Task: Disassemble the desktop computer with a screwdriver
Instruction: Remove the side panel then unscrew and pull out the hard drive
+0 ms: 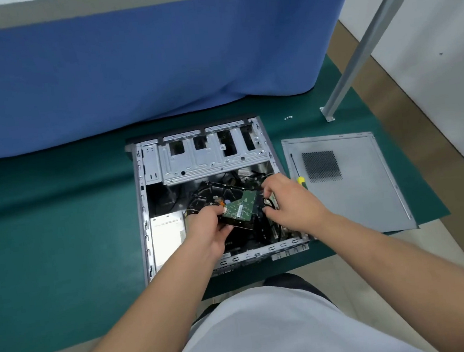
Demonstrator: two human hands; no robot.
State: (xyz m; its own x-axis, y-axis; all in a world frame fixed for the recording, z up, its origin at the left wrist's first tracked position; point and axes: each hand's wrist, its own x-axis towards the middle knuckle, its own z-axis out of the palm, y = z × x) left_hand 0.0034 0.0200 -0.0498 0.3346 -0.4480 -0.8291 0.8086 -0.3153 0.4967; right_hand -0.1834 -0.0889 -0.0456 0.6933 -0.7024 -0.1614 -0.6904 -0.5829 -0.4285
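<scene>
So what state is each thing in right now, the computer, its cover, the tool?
Computer case: lying on its side, open.
Side panel: off, flat on the green mat.
Hard drive: tilted up, held over the case.
Left hand: grips the drive.
Right hand: pinches at its end.
Screwdriver: idle on the panel.

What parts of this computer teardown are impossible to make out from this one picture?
All in the head view:
- Cable end at the hard drive: the right hand covers it, so whether it is still plugged in cannot be told.
- Screwdriver handle: mostly hidden behind that hand.
- Case floor: hidden under the left hand and the drive.
- Screws on the mat: too small to count.
</scene>
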